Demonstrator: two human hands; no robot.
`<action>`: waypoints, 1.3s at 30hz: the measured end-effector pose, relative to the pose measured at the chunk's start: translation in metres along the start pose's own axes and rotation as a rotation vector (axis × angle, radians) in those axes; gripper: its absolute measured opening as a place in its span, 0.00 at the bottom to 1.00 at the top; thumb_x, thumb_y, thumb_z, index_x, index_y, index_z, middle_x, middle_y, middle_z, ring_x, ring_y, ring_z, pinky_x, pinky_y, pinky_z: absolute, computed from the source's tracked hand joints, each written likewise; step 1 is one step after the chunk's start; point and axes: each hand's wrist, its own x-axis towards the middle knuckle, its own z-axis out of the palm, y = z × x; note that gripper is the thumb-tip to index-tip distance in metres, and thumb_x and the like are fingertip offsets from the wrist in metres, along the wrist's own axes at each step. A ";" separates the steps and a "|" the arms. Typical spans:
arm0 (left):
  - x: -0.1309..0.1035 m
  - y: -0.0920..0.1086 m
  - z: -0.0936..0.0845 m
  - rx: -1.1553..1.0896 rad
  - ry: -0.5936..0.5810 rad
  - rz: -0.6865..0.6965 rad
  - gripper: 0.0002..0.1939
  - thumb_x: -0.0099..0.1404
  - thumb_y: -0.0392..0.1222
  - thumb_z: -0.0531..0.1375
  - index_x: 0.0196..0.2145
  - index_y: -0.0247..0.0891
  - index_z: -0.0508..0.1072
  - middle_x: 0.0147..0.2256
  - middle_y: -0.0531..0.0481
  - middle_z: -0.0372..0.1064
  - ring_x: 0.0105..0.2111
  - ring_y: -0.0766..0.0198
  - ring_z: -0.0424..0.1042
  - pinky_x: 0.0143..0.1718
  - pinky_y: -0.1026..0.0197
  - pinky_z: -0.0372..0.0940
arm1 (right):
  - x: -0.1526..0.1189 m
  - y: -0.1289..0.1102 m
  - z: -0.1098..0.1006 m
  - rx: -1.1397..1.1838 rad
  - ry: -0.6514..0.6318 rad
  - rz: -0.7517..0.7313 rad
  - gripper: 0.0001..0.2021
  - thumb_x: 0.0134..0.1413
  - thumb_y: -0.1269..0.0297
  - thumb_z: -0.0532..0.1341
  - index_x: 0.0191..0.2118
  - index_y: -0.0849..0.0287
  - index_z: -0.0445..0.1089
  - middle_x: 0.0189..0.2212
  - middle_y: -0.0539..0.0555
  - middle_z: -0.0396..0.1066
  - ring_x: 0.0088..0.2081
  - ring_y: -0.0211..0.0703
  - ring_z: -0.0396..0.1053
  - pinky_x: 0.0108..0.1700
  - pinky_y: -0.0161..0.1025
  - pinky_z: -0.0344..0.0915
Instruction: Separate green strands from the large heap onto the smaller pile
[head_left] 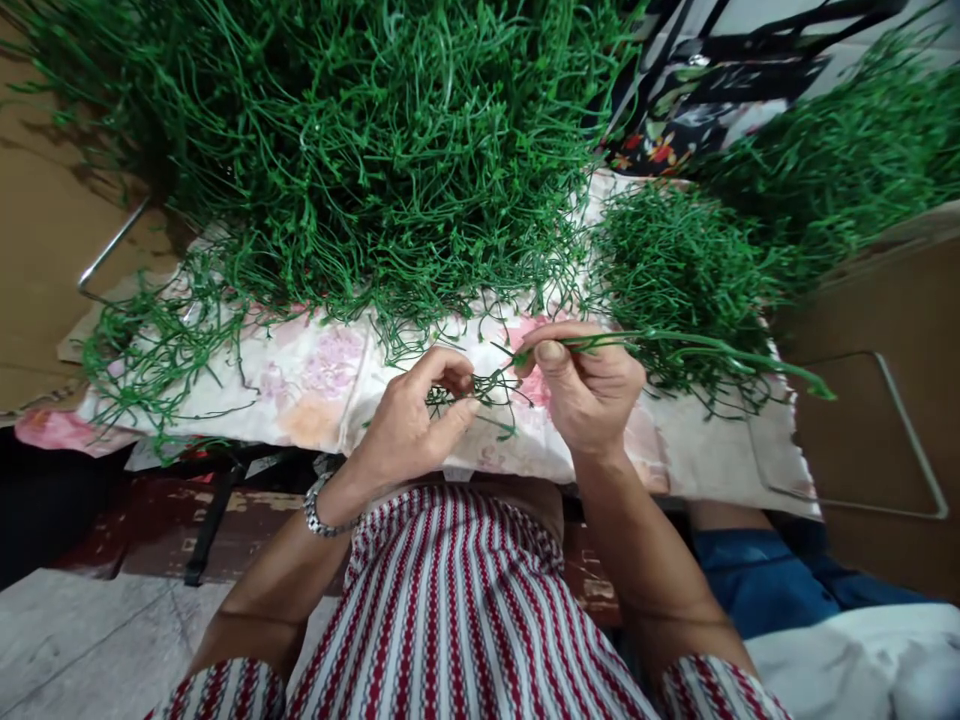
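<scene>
My left hand (pixel 415 418) is curled, thumb towards fingers, around a small cluster of thin dark green stems (pixel 491 388) that stick out to the right. My right hand (pixel 591 385) pinches green plastic-looking stems (pixel 697 347) between thumb and forefinger; their long ends reach right, over a heap of similar stems. The tips from both hands nearly meet above the flowered cloth (pixel 322 365); whether they touch I cannot tell. Behind the hands rises a large tangled pile of green stems (pixel 375 150). A smaller heap of stems (pixel 682 270) lies to the right.
A loose bunch of stems (pixel 161 350) lies at the cloth's left end. Cardboard (pixel 45 250) stands on the left, with another cardboard panel (pixel 885 400) and a wire handle (pixel 911 430) on the right. Someone in blue clothing (pixel 772 580) sits close on my right.
</scene>
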 end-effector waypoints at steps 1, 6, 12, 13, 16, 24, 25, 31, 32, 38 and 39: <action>-0.001 0.000 0.001 0.032 0.019 0.020 0.09 0.57 0.35 0.57 0.37 0.36 0.65 0.34 0.49 0.64 0.34 0.66 0.65 0.37 0.62 0.62 | 0.000 0.000 0.001 -0.014 0.005 -0.003 0.05 0.54 0.67 0.58 0.32 0.60 0.70 0.23 0.49 0.68 0.22 0.32 0.67 0.24 0.31 0.63; -0.003 -0.005 0.010 0.259 0.132 0.141 0.05 0.55 0.32 0.57 0.32 0.35 0.67 0.32 0.49 0.62 0.32 0.66 0.63 0.34 0.63 0.61 | -0.001 -0.004 0.005 -0.029 -0.007 0.018 0.05 0.55 0.64 0.58 0.34 0.59 0.69 0.21 0.47 0.67 0.22 0.32 0.66 0.24 0.31 0.63; -0.004 -0.011 0.011 0.127 0.274 0.213 0.04 0.59 0.31 0.55 0.29 0.34 0.70 0.27 0.51 0.66 0.29 0.69 0.66 0.30 0.66 0.61 | -0.011 0.003 0.014 0.338 -0.166 0.249 0.27 0.45 0.53 0.64 0.51 0.52 0.57 0.35 0.51 0.70 0.38 0.38 0.70 0.42 0.38 0.67; -0.004 -0.011 0.011 0.106 0.314 0.203 0.04 0.58 0.31 0.56 0.29 0.35 0.70 0.27 0.51 0.67 0.29 0.69 0.66 0.30 0.66 0.62 | -0.014 0.005 0.016 0.375 -0.204 0.291 0.27 0.45 0.53 0.64 0.50 0.52 0.57 0.38 0.52 0.70 0.41 0.39 0.69 0.45 0.39 0.66; -0.004 -0.012 0.012 0.112 0.364 0.212 0.03 0.57 0.32 0.58 0.29 0.36 0.72 0.28 0.51 0.69 0.31 0.68 0.68 0.32 0.66 0.63 | -0.024 0.011 0.020 0.383 -0.308 0.387 0.21 0.45 0.54 0.64 0.45 0.55 0.63 0.42 0.53 0.68 0.45 0.40 0.66 0.48 0.39 0.64; -0.011 -0.018 0.014 0.077 0.273 0.206 0.04 0.59 0.33 0.56 0.32 0.35 0.71 0.28 0.51 0.68 0.29 0.69 0.67 0.30 0.67 0.61 | -0.028 0.012 0.014 0.212 -0.449 0.287 0.10 0.52 0.63 0.59 0.40 0.59 0.69 0.33 0.52 0.69 0.35 0.37 0.67 0.39 0.35 0.64; -0.012 -0.018 0.013 0.087 0.241 0.184 0.04 0.59 0.33 0.56 0.31 0.35 0.71 0.27 0.51 0.68 0.29 0.69 0.67 0.30 0.67 0.61 | -0.028 0.012 0.013 0.148 -0.448 0.232 0.08 0.52 0.65 0.59 0.39 0.60 0.69 0.33 0.52 0.69 0.35 0.37 0.67 0.39 0.35 0.64; -0.012 -0.016 0.004 0.071 0.101 -0.051 0.04 0.59 0.35 0.54 0.28 0.34 0.68 0.23 0.54 0.64 0.23 0.72 0.61 0.26 0.69 0.57 | -0.023 0.006 0.011 -0.191 -0.498 -0.036 0.06 0.53 0.73 0.55 0.35 0.62 0.68 0.31 0.55 0.68 0.36 0.39 0.66 0.39 0.38 0.62; -0.011 -0.016 0.002 0.056 0.067 -0.080 0.04 0.59 0.35 0.55 0.28 0.34 0.68 0.22 0.55 0.63 0.22 0.72 0.60 0.25 0.69 0.56 | -0.022 0.004 0.011 -0.248 -0.513 -0.060 0.06 0.52 0.73 0.54 0.35 0.63 0.68 0.30 0.54 0.68 0.34 0.39 0.65 0.38 0.38 0.62; -0.011 -0.018 -0.006 -0.048 -0.088 -0.173 0.06 0.57 0.38 0.57 0.25 0.33 0.70 0.20 0.55 0.61 0.21 0.72 0.58 0.22 0.70 0.54 | -0.016 -0.001 0.004 -0.455 -0.648 -0.163 0.05 0.51 0.73 0.54 0.33 0.63 0.67 0.28 0.55 0.68 0.33 0.41 0.64 0.36 0.37 0.60; -0.010 -0.018 -0.008 -0.074 -0.114 -0.186 0.07 0.57 0.38 0.57 0.25 0.33 0.71 0.20 0.54 0.62 0.22 0.72 0.59 0.22 0.70 0.54 | -0.015 -0.001 0.002 -0.435 -0.683 -0.149 0.05 0.51 0.73 0.54 0.32 0.63 0.67 0.29 0.55 0.68 0.33 0.40 0.64 0.36 0.35 0.60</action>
